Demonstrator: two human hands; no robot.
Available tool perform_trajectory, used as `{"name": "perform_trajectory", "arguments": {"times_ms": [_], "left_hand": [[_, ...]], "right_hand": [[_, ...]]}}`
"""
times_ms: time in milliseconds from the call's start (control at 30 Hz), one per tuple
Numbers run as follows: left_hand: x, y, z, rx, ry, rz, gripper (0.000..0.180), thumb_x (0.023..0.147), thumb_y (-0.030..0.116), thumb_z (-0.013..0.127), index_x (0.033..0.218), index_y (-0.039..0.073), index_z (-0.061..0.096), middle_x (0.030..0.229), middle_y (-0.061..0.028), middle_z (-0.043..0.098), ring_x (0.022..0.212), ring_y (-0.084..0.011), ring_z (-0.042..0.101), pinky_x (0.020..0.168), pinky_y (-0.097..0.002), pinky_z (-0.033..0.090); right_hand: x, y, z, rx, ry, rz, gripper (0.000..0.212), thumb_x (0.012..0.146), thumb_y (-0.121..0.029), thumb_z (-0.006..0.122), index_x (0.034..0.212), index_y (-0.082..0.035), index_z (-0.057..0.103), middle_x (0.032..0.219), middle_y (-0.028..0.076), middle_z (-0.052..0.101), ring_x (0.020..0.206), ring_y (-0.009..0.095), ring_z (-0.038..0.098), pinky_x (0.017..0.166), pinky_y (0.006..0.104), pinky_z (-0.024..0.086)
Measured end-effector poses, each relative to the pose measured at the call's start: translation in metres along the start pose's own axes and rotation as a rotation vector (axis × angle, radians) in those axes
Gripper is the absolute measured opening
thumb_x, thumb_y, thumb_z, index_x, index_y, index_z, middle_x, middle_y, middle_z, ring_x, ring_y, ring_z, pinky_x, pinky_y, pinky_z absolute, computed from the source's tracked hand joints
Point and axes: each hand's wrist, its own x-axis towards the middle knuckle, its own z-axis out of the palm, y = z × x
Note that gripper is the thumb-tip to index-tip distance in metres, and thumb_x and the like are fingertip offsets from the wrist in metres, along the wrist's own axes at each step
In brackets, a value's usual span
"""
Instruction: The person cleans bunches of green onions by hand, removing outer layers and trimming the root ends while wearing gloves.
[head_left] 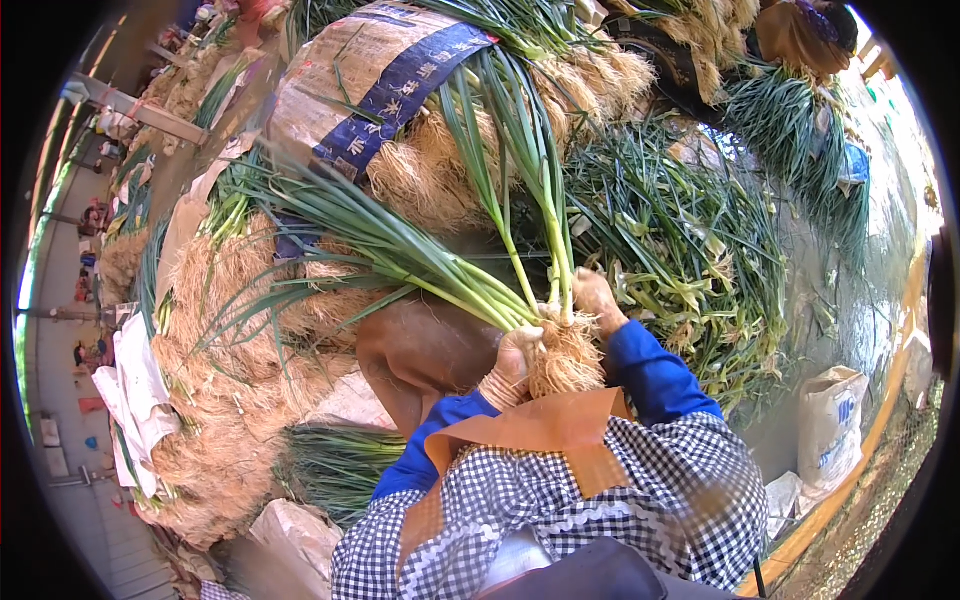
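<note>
A bunch of green garlic with long flat leaves is in front of me, its leaves fanning up and to the left. My left hand is closed around the stalk bases on the left side of the bunch. On the other side, my right hand has its fingers bent in against the stalks just above the roots; the fingertips are partly hidden. The bushy pale roots hang between both hands, above the orange-brown apron.
Loose green leaves and trimmings lie in a heap to the right. Root-heavy bundles are stacked on the left, and a printed sack covers more at the far side. A white bag stands on the right.
</note>
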Motion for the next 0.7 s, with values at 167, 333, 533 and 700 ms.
{"name": "perform_trajectory", "arguments": {"times_ms": [167, 333, 533, 700], "left_hand": [[0.004, 0.006, 0.016, 0.014, -0.12, 0.018, 0.048, 0.066, 0.013, 0.057, 0.112, 0.001, 0.05, 0.103, -0.0192, 0.057, 0.097, -0.032, 0.057, 0.089, -0.0442, 0.047], [0.003, 0.004, 0.033, 0.009, -0.133, -0.005, 0.045, 0.067, 0.017, 0.058, 0.109, 0.003, 0.05, 0.098, -0.0143, 0.055, 0.095, -0.0283, 0.055, 0.088, -0.0413, 0.046], [-0.002, 0.011, 0.029, 0.133, -0.067, 0.096, 0.036, 0.068, 0.022, 0.062, 0.1, 0.008, 0.053, 0.094, -0.0093, 0.054, 0.092, -0.0269, 0.054, 0.084, -0.0414, 0.048], [0.005, 0.01, 0.035, 0.034, -0.134, 0.047, 0.036, 0.069, 0.024, 0.061, 0.102, 0.01, 0.052, 0.088, -0.0087, 0.054, 0.089, -0.0248, 0.054, 0.083, -0.0417, 0.048]], "right_hand": [[-0.079, 0.039, -0.091, -1.006, -0.036, 0.24, 0.039, 0.08, -0.04, 0.059, 0.105, -0.01, 0.064, 0.097, 0.017, 0.065, 0.092, 0.028, 0.063, 0.081, 0.0387, 0.048], [-0.019, -0.028, -0.055, -0.371, 0.457, -0.622, 0.047, 0.081, -0.039, 0.063, 0.113, -0.006, 0.055, 0.105, 0.015, 0.061, 0.101, 0.029, 0.056, 0.088, 0.0371, 0.043], [-0.017, -0.033, -0.002, -0.234, 0.048, -0.448, 0.015, 0.086, -0.025, 0.055, 0.088, -0.01, 0.059, 0.078, 0.014, 0.061, 0.069, 0.037, 0.058, 0.059, 0.0437, 0.046], [-0.117, -0.024, -0.062, -0.541, -0.266, -0.873, 0.017, 0.081, -0.02, 0.06, 0.068, -0.009, 0.06, 0.06, 0.014, 0.055, 0.057, 0.033, 0.052, 0.055, 0.042, 0.044]]}}
